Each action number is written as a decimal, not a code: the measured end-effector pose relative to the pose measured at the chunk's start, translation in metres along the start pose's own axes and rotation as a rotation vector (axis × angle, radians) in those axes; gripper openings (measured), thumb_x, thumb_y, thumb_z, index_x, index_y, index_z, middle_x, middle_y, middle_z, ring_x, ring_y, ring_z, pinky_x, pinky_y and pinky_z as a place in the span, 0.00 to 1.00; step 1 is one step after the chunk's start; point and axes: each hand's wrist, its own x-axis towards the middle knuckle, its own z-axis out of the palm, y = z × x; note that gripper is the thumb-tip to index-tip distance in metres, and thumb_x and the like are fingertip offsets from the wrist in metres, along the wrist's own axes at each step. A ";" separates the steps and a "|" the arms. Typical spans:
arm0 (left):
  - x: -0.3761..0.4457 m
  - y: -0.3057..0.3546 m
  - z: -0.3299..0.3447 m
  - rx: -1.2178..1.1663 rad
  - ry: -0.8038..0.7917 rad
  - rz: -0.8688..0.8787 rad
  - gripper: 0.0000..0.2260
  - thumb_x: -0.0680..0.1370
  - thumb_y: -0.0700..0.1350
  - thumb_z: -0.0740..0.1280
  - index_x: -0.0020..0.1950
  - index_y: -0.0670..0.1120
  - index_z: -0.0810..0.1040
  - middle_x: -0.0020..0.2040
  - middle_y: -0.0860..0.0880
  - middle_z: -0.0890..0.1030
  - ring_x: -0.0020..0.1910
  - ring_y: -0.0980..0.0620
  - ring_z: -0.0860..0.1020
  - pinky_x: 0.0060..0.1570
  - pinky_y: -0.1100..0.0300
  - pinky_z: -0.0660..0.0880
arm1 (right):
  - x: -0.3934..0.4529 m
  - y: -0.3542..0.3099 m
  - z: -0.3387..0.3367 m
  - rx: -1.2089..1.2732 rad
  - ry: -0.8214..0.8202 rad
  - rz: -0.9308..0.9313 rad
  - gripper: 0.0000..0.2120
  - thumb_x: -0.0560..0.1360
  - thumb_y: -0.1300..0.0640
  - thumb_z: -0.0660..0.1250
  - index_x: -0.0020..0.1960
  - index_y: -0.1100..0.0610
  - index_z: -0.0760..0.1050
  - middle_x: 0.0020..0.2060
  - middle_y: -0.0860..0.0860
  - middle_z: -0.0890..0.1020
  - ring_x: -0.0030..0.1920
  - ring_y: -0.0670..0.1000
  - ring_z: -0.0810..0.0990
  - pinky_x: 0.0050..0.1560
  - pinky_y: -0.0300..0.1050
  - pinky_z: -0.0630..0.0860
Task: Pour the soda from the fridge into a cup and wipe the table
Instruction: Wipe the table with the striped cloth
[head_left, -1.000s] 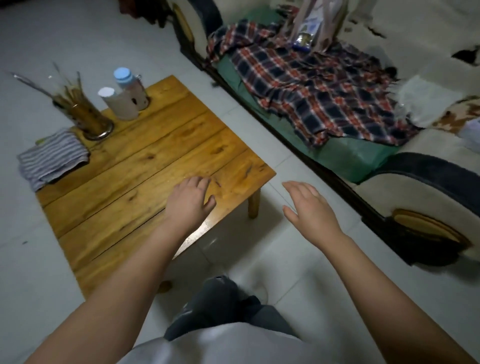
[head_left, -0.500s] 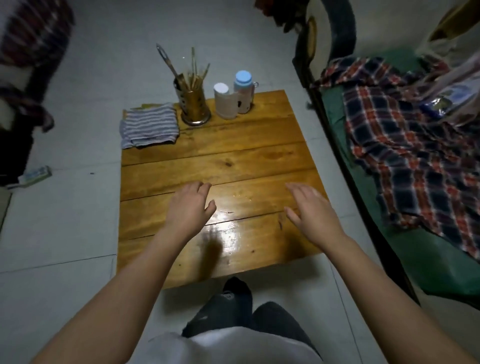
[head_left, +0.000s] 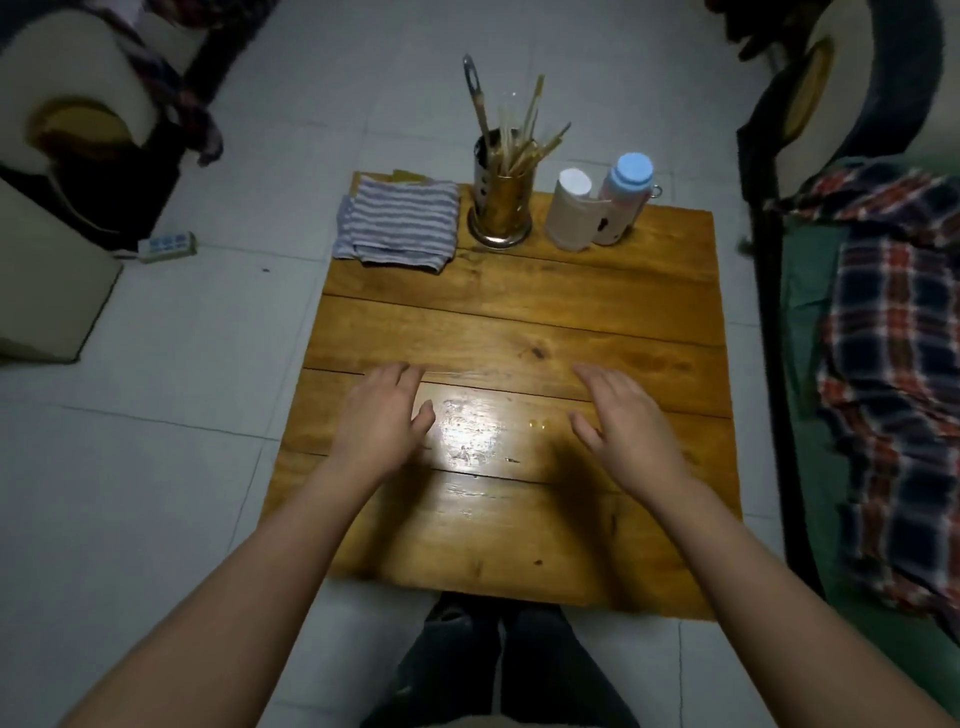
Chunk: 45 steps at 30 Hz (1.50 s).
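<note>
The person's left hand (head_left: 382, 421) and right hand (head_left: 626, 423) hover palm-down over the near middle of the low wooden plank table (head_left: 519, 332), fingers loosely extended and holding nothing. Between them, a glossy patch reflects light off the boards.

No soda container or fridge is in view. At the far edge of the table stand a white paper cup (head_left: 571, 210) and, touching it on its right, a pale bottle with a light blue cap (head_left: 623, 205). Left of them is a perforated metal holder filled with chopsticks (head_left: 501, 200), and at the far left corner lies a folded grey-striped cloth (head_left: 397, 223).

Judging from this layout, the cup sits crowded against the bottle and near the tall chopstick holder, so a careless reach could tip any of them. The light cup may also topple or slide under a fast pour. The cloth overhangs the table's far left corner slightly and could be knocked to the tiled floor (head_left: 156, 467).
</note>
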 end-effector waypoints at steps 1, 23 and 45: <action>0.003 -0.003 0.001 -0.007 0.009 -0.025 0.21 0.79 0.50 0.59 0.70 0.45 0.66 0.68 0.45 0.71 0.66 0.46 0.68 0.62 0.53 0.67 | 0.010 -0.001 0.001 -0.004 -0.008 -0.026 0.24 0.77 0.52 0.60 0.71 0.56 0.61 0.68 0.53 0.70 0.68 0.53 0.66 0.66 0.47 0.63; 0.145 -0.096 0.120 -0.007 -0.066 -0.193 0.26 0.80 0.51 0.56 0.76 0.47 0.52 0.77 0.44 0.53 0.75 0.45 0.54 0.73 0.51 0.52 | 0.301 -0.031 0.132 0.417 -0.021 0.064 0.22 0.77 0.55 0.62 0.68 0.59 0.65 0.64 0.57 0.74 0.62 0.56 0.73 0.59 0.46 0.68; 0.166 -0.111 0.164 0.070 -0.068 -0.131 0.25 0.81 0.53 0.50 0.76 0.49 0.48 0.77 0.44 0.48 0.76 0.45 0.47 0.74 0.49 0.49 | 0.398 -0.047 0.152 1.142 -0.010 0.529 0.23 0.69 0.59 0.70 0.62 0.62 0.70 0.55 0.56 0.78 0.49 0.53 0.79 0.47 0.44 0.79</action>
